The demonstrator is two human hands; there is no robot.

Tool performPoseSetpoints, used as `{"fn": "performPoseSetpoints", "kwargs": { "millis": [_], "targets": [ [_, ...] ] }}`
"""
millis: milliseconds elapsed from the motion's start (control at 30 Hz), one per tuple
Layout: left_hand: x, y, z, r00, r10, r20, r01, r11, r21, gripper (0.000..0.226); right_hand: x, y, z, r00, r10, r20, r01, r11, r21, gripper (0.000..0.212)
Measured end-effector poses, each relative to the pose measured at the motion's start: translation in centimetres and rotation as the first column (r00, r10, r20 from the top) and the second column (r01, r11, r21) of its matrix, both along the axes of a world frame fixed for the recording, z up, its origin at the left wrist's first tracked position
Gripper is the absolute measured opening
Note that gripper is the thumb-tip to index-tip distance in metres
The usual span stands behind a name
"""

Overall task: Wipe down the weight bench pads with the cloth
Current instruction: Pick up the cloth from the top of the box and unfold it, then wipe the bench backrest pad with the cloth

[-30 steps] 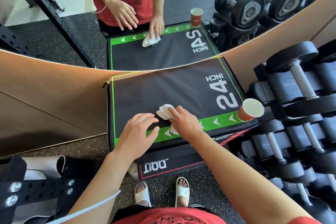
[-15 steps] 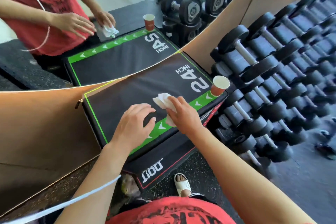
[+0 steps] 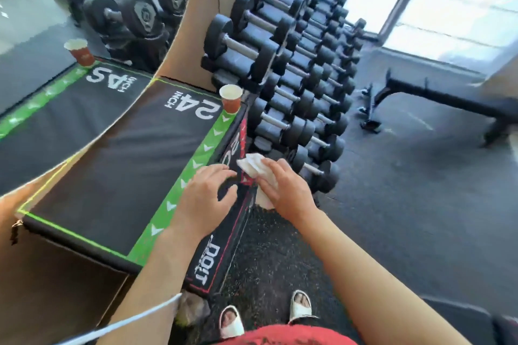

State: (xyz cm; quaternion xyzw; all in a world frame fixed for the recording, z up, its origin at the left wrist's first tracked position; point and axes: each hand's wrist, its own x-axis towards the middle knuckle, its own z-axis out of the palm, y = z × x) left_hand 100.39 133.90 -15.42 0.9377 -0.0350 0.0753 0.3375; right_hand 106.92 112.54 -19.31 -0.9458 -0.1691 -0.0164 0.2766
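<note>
A white crumpled cloth (image 3: 253,166) is gripped in my right hand (image 3: 283,187), which is off the right front edge of a black padded box marked "24 INCH" with a green arrow border (image 3: 112,176). My left hand (image 3: 206,196) hovers with loosely spread fingers over the box's front edge, holding nothing. A black weight bench (image 3: 437,98) stands on the floor at the far right, well away from both hands.
A red paper cup (image 3: 231,98) stands on the box's far right corner. A long rack of black dumbbells (image 3: 294,70) runs along the right of the box. A mirror (image 3: 42,36) backs the box. Dark rubber floor (image 3: 406,204) stretches to the right.
My view has swung to the right, bringing the bench into sight. My right hand has carried the cloth off the top of the box past its front right edge; my left hand followed.
</note>
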Motion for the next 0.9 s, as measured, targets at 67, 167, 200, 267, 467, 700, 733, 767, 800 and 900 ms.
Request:
{"fn": "performPoseSetpoints", "kwargs": {
  "millis": [67,167,200,267,467,700,733,767,800,900],
  "targets": [
    [0.6,-2.6,-0.2,0.997,-0.073,0.01,0.073,0.997,0.008,0.031,-1.4,-3.4,0.3,0.996,-0.087,-0.004,0.087,0.996,0.027,0.05],
    [1.3,-7.2,-0.3,0.979,-0.203,0.023,0.202,0.979,0.02,0.029,-3.7,-8.7,0.6,0.98,-0.197,0.033,0.195,0.979,0.052,0.046],
    [1.5,-8.9,-0.3,0.97,-0.241,0.026,0.24,0.97,0.022,0.029,-4.5,-10.5,0.7,0.972,-0.233,0.04,0.231,0.972,0.052,0.045],
    [1.6,-12.5,-0.1,0.952,-0.304,0.03,0.303,0.953,0.021,0.03,-6.1,-14.3,0.8,0.953,-0.3,0.048,0.298,0.953,0.044,0.043],
    [0.2,-25.0,0.7,0.894,-0.448,0.025,0.448,0.894,0.023,0.032,-11.4,-26.3,0.6,0.884,-0.463,0.069,0.46,0.886,0.052,0.041],
    [-3.3,-38.5,0.8,0.841,-0.541,0.005,0.54,0.839,0.06,0.032,-16.9,-39.3,-0.1,0.821,-0.565,0.081,0.557,0.824,0.104,0.039],
    [-3.9,-40.2,0.8,0.833,-0.553,0.003,0.552,0.831,0.068,0.032,-17.7,-41.0,-0.3,0.814,-0.576,0.077,0.567,0.816,0.111,0.039],
    [-4.5,-41.9,0.7,0.826,-0.563,-0.001,0.562,0.824,0.076,0.032,-18.4,-42.6,-0.5,0.807,-0.586,0.077,0.576,0.809,0.118,0.039],
    [-5.1,-43.5,0.7,0.821,-0.57,-0.007,0.569,0.818,0.084,0.032,-19.2,-44.1,-0.7,0.8,-0.594,0.078,0.584,0.802,0.122,0.039],
    [-6.8,-47.8,0.6,0.82,-0.572,-0.02,0.571,0.814,0.102,0.032,-21.4,-48.2,-1.1,0.791,-0.608,0.074,0.597,0.792,0.127,0.041]
  ]
}}
